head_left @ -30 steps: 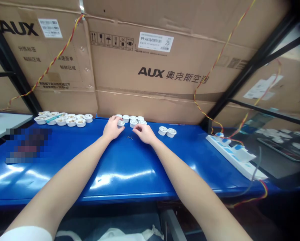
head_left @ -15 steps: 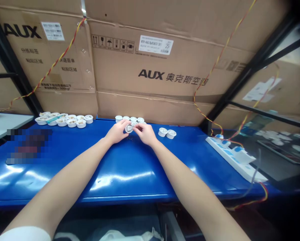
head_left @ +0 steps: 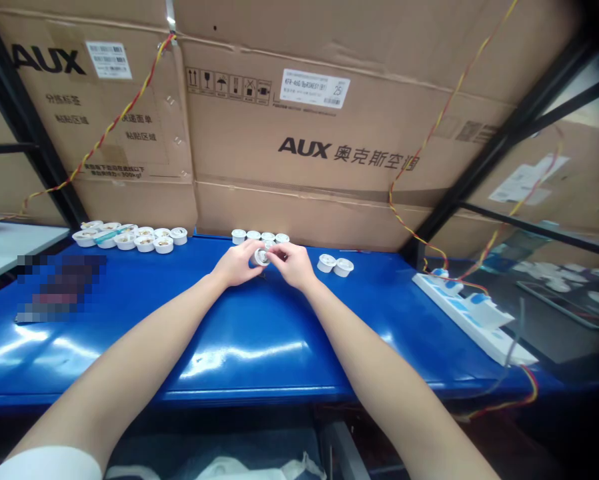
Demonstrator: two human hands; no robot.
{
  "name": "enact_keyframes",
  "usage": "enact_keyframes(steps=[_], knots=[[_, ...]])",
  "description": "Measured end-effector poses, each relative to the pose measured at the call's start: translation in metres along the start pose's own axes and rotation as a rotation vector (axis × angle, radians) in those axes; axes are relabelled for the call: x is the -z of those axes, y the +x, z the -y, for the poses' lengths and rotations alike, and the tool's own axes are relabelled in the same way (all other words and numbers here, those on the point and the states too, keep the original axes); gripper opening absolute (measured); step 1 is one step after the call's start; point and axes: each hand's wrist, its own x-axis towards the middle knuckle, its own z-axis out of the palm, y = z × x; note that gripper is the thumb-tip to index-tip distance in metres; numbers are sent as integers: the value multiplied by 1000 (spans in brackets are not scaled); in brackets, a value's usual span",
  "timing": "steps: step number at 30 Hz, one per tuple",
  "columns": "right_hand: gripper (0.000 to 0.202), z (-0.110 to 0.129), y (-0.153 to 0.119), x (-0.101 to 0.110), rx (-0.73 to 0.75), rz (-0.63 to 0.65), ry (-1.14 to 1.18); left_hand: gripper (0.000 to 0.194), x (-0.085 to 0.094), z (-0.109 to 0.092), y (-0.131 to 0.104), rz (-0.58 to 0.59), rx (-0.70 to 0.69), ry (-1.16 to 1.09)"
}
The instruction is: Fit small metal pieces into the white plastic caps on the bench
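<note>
My left hand (head_left: pixel 238 265) grips a small round white plastic cup (head_left: pixel 261 257) between thumb and fingers, tilted so its top faces me. On the cup's right side, my right hand (head_left: pixel 294 265) has its fingertips pinched together at the rim. Whatever lies between those fingertips is too small to make out. Just behind the hands, several similar white cups (head_left: pixel 253 235) stand in a row against the cardboard, partly hidden by my fingers. A pair of white cups (head_left: pixel 335 265) sits to the right of my right hand.
More white cups (head_left: pixel 145 243) with small parts inside are grouped at the back left, a teal tool (head_left: pixel 108 235) lying across them. A white power strip (head_left: pixel 472 320) with wires lies along the blue table's (head_left: pixel 259 333) right side. Cardboard boxes (head_left: pixel 349 180) wall off the back.
The cup in my left hand has turned slightly and shifted a little to the right. Both hands stay close together at it. The whole view has moved very slightly.
</note>
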Motion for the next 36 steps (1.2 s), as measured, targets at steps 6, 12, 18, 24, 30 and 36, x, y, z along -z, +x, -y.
enact_keyframes(steps=[6, 12, 18, 24, 30, 36], knots=[[24, -1, 1, -1, -124, 70, 186, 31, 1, 1, 0, 45, -27, 7], [27, -5, 2, -3, -173, 123, 333, 32, 0, 3, -1, 42, -56, 18], [21, -1, -1, -3, -86, 63, 169, 33, 0, 3, -1, 33, -44, 3], [19, 1, 0, 0, -13, 97, 25, 38, 0, 3, -2, 74, -29, -10], [21, 2, 0, 2, -44, 102, 117, 39, 1, 2, -2, 80, -15, -15], [29, -2, 2, 1, -118, 86, 230, 40, 1, 2, -1, 69, -27, -1]])
